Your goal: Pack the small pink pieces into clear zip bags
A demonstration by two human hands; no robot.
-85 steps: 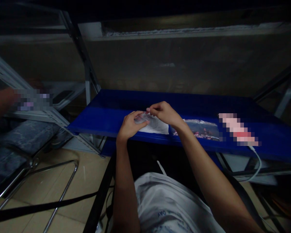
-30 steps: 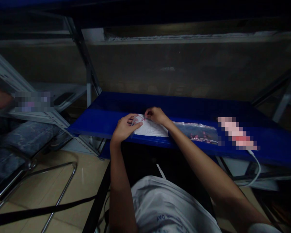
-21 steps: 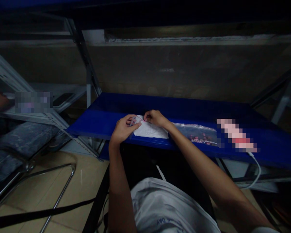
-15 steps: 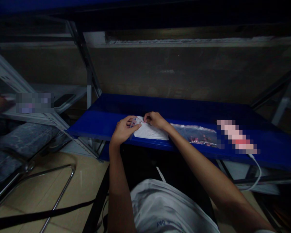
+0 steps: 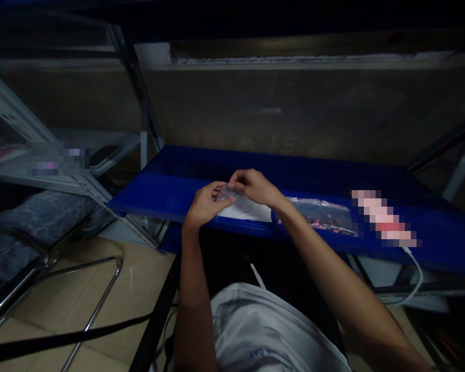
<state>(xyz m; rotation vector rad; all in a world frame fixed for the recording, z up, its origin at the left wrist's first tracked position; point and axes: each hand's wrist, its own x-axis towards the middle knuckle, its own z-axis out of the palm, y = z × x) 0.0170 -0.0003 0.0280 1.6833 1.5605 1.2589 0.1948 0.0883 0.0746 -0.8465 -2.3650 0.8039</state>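
A small clear plastic bag [image 5: 238, 198] is held up between my two hands over a white cloth or tissue [image 5: 256, 212] on the blue shelf. My left hand [image 5: 206, 205] grips the bag's left side, thumb in front and fingers curled behind. At the bag's upper edge, my right hand [image 5: 252, 186] pinches with thumb and forefinger. Whether anything is inside this bag is too dim to tell. Right of the cloth lies a larger clear bag [image 5: 325, 211] with small pink pieces in it, partly behind my right forearm.
The blue shelf [image 5: 194, 165] runs in front of a dark wall. A blurred-out pink object [image 5: 383, 217] with a white cable [image 5: 419, 279] lies on its right. At left are a grey shelf with a dark phone-like slab [image 5: 105, 154], a person's leg [image 5: 42, 217] and a metal chair frame [image 5: 118, 263].
The small clear bag has come up from the cloth and spread between my hands. My right hand has risen slightly from the cloth to the bag's edge. The other person's hand at left has gone from view.
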